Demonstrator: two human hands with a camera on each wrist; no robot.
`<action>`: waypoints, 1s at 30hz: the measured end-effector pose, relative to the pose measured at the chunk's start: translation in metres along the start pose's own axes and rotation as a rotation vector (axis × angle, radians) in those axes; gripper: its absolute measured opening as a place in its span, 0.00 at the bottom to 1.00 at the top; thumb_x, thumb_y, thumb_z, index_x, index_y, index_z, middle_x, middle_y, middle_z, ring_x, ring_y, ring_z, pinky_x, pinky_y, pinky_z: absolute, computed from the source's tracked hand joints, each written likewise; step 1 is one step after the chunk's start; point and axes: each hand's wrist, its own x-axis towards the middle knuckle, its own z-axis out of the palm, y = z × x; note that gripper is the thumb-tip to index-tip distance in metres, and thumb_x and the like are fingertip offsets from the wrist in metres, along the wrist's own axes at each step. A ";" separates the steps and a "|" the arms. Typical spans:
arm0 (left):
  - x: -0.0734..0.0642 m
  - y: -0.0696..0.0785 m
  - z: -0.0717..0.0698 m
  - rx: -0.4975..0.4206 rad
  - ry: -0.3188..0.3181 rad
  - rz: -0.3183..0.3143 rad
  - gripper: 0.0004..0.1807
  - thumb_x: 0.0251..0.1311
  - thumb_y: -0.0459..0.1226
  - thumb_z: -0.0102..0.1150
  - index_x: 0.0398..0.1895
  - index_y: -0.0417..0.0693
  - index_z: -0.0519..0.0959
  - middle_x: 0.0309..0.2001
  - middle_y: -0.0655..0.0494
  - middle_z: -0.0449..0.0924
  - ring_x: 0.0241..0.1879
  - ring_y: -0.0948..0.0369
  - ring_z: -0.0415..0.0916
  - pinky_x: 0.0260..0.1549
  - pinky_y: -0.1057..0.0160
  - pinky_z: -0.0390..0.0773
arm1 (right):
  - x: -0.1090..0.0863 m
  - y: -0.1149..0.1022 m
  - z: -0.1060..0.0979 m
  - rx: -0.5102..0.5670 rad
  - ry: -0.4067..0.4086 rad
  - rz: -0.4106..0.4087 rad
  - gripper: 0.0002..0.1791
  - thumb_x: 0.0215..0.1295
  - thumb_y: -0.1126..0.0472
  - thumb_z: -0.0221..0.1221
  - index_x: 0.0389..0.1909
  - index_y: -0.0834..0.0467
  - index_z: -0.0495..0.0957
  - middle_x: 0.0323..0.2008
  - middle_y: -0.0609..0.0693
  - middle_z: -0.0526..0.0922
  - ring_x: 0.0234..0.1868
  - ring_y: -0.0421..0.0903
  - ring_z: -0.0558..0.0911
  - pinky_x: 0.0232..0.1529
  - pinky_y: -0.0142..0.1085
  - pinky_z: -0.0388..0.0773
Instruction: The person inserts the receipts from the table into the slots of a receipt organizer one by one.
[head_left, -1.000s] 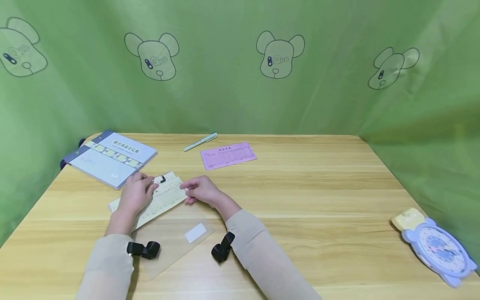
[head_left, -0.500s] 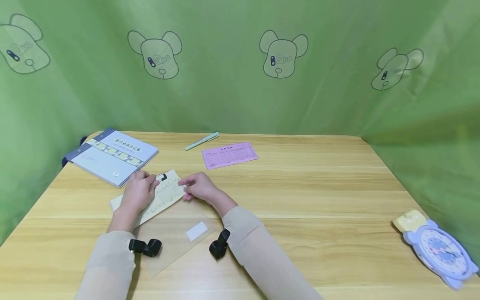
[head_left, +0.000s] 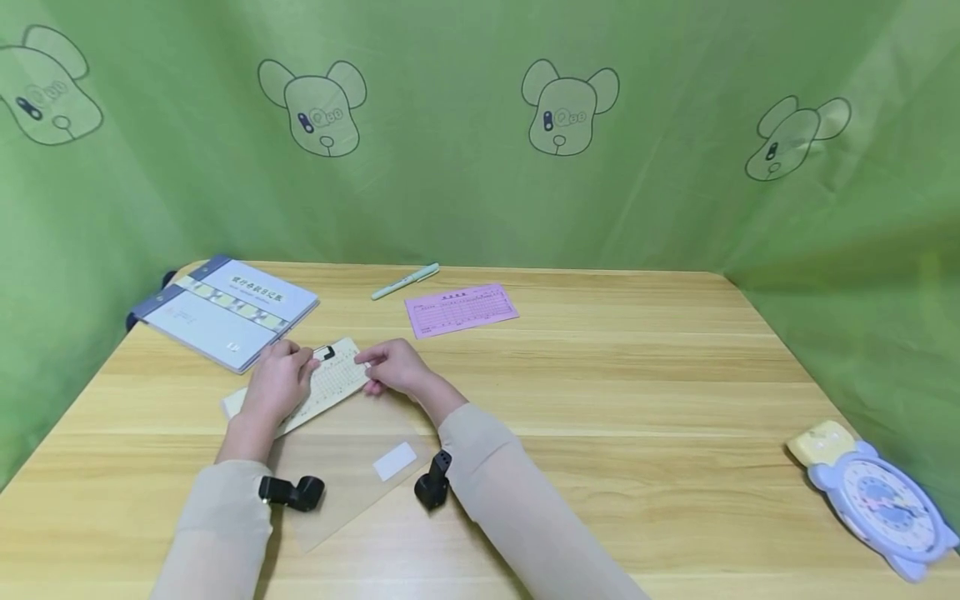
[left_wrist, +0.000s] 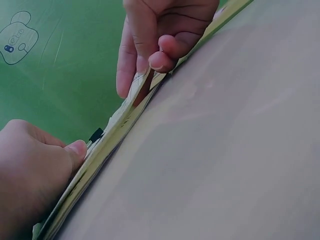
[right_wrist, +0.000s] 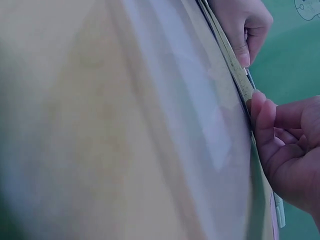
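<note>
A stack of pale printed paper forms (head_left: 333, 385) is held slightly raised over a clear plastic folder (head_left: 337, 479) with a white label (head_left: 394, 461). A black binder clip (head_left: 327, 353) sits on the stack's upper edge. My left hand (head_left: 276, 383) grips the stack beside the clip, thumb on top, as the left wrist view also shows. At the right end, my right hand (head_left: 396, 367) pinches the sheets between thumb and fingers. In the left wrist view the sheet edges (left_wrist: 122, 117) fan slightly apart near the right fingers. My left palm hides part of the stack.
A blue-and-white account book (head_left: 236, 312) lies at the back left. Behind the hands are a light green pen (head_left: 405, 282) and a pink form (head_left: 461, 311). A blue toy clock (head_left: 885, 504) with a yellow block-like piece (head_left: 821, 442) stands at the right edge.
The sheets, offset from one another earlier, now lie closer to flush. The stack's near edge has come up a little. Both hands keep their hold, with only small shifts.
</note>
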 end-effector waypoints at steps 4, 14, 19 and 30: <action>0.001 0.001 0.001 -0.003 0.004 0.005 0.13 0.56 0.34 0.51 0.40 0.32 0.75 0.36 0.38 0.69 0.38 0.45 0.64 0.39 0.50 0.65 | 0.000 -0.004 -0.001 -0.051 -0.001 -0.008 0.16 0.51 0.78 0.50 0.41 0.66 0.76 0.23 0.55 0.76 0.15 0.43 0.74 0.17 0.29 0.73; 0.001 0.002 0.002 -0.019 0.002 0.020 0.14 0.55 0.36 0.52 0.39 0.33 0.75 0.37 0.39 0.68 0.39 0.46 0.63 0.40 0.49 0.65 | -0.001 -0.002 -0.001 -0.048 0.013 -0.017 0.16 0.51 0.78 0.50 0.41 0.65 0.76 0.23 0.54 0.75 0.14 0.43 0.73 0.14 0.28 0.71; -0.002 0.000 0.001 -0.053 -0.027 -0.018 0.16 0.56 0.38 0.51 0.43 0.34 0.74 0.39 0.40 0.68 0.41 0.46 0.62 0.42 0.48 0.64 | -0.005 0.003 -0.006 -0.033 0.000 -0.045 0.15 0.53 0.75 0.52 0.42 0.64 0.75 0.25 0.52 0.76 0.13 0.42 0.71 0.13 0.28 0.70; -0.003 -0.005 0.001 -0.123 -0.027 -0.100 0.20 0.57 0.40 0.51 0.46 0.32 0.72 0.40 0.41 0.67 0.43 0.46 0.61 0.43 0.48 0.62 | -0.018 0.010 -0.024 -0.043 -0.049 -0.072 0.15 0.53 0.70 0.56 0.43 0.66 0.74 0.23 0.54 0.78 0.14 0.42 0.71 0.13 0.28 0.70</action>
